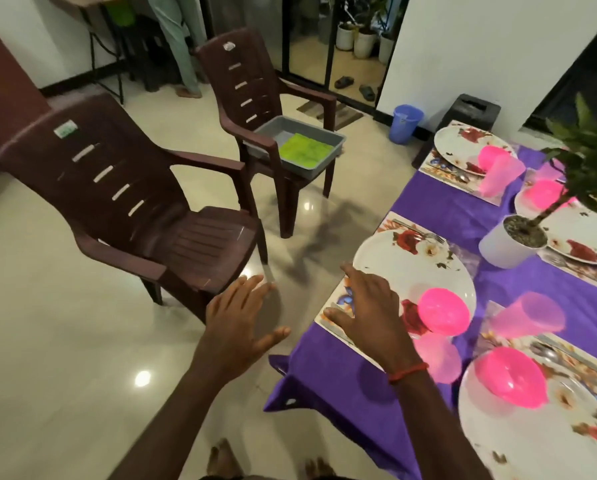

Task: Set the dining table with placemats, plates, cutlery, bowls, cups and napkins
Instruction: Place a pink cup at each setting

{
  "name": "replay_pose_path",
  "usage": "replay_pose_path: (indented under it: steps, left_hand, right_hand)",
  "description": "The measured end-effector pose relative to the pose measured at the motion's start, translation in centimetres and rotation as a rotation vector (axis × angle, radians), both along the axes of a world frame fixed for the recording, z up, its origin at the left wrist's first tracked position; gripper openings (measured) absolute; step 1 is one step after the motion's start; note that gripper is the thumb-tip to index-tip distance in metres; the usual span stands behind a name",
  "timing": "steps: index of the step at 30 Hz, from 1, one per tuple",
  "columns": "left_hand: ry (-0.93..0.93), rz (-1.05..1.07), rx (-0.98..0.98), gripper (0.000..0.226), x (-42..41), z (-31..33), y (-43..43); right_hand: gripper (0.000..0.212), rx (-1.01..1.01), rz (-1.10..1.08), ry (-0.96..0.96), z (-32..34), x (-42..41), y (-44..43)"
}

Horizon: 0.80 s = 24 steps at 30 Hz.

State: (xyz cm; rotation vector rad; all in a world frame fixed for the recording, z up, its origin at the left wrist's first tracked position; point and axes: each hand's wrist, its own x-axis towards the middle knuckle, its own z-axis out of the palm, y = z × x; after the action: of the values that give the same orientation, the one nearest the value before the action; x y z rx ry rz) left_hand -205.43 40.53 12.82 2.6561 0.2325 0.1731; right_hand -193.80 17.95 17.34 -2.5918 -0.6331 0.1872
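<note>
The table [439,199] at the right wears a purple cloth and carries several floral placemats, each with a white flowered plate [404,265], a pink bowl [444,315] and a pink cup [529,317]. A fork [428,233] lies above the nearest plate. My right hand [366,310] hovers open over the near placemat's left edge, fingers spread. My left hand [238,323] is open above the floor, left of the table corner. Green napkins [304,150] lie in a grey tray [266,131] on the far brown chair.
A brown plastic chair [134,209] stands close on the left, tilted. A potted plant [511,240] sits mid-table. A blue bucket [406,123] and a black stool [472,109] stand by the wall. A person's legs [179,43] show at the back. My bare feet are at the bottom.
</note>
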Motion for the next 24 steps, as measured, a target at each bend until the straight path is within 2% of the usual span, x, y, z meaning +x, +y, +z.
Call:
replay_pose_path:
  steps: [7,12,18,24]
  left_hand:
    - [0.021,-0.026,0.119,0.089,-1.0,1.1,8.1]
    - [0.052,-0.035,0.120,0.091,-0.5,1.1,12.1]
    - [0.074,-0.079,0.092,0.094,2.7,0.8,13.8]
    - [0.080,-0.146,0.131,0.095,8.7,1.0,15.7]
  right_hand:
    - [0.081,-0.071,0.058,-0.039,0.0,-1.8,8.8]
    - [0.094,-0.047,0.031,0.048,0.3,-2.8,12.5]
    - [0.092,-0.162,-0.002,0.093,0.3,-2.2,14.4]
    - [0.088,-0.207,-0.057,0.132,0.5,2.8,16.1]
